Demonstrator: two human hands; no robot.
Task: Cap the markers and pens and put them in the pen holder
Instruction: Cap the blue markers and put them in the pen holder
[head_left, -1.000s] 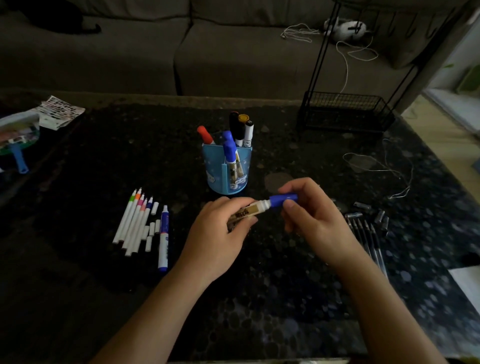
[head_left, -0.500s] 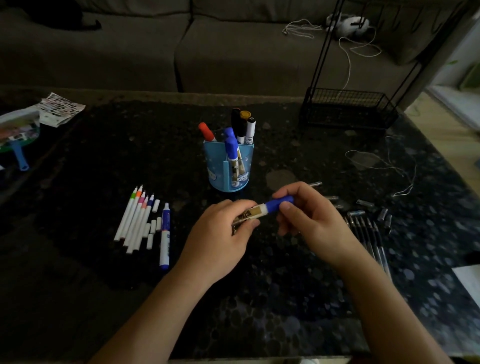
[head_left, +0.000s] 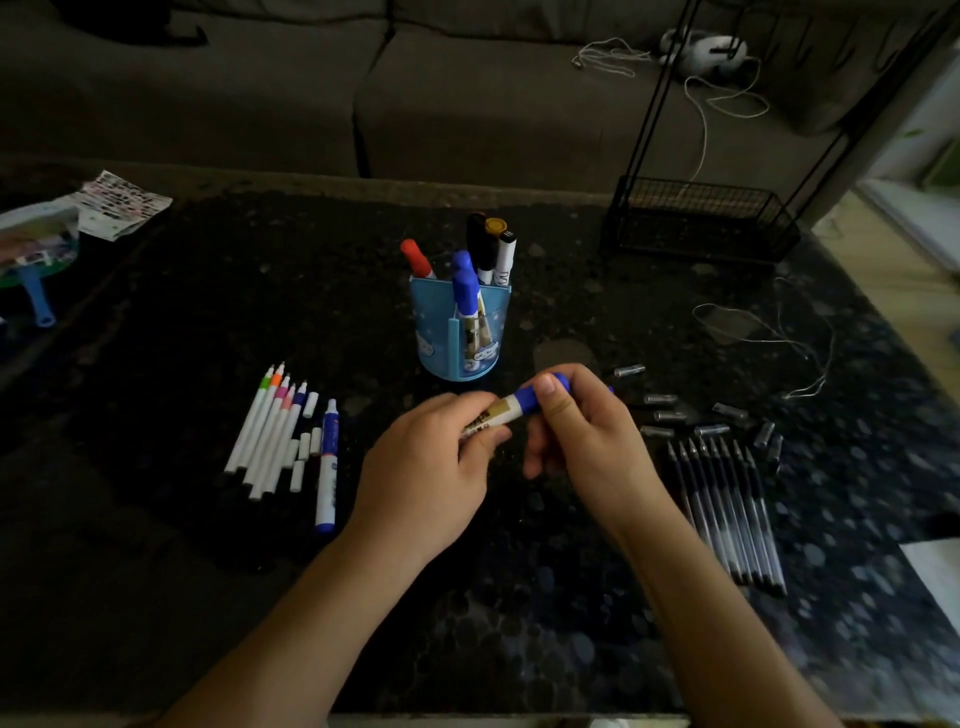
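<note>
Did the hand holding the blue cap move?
Yes. The right hand, pinching the blue cap on the marker, shifted left, ending nearer the pen holder.

Head-worn wide-angle view (single camera), facing forward-down, near over table (head_left: 519, 597), sofa (head_left: 467, 104) beyond.

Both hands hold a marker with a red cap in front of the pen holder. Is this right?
No. In the head view the marker has a blue cap, not red. The left hand and right hand hold it before the pen holder.
</note>
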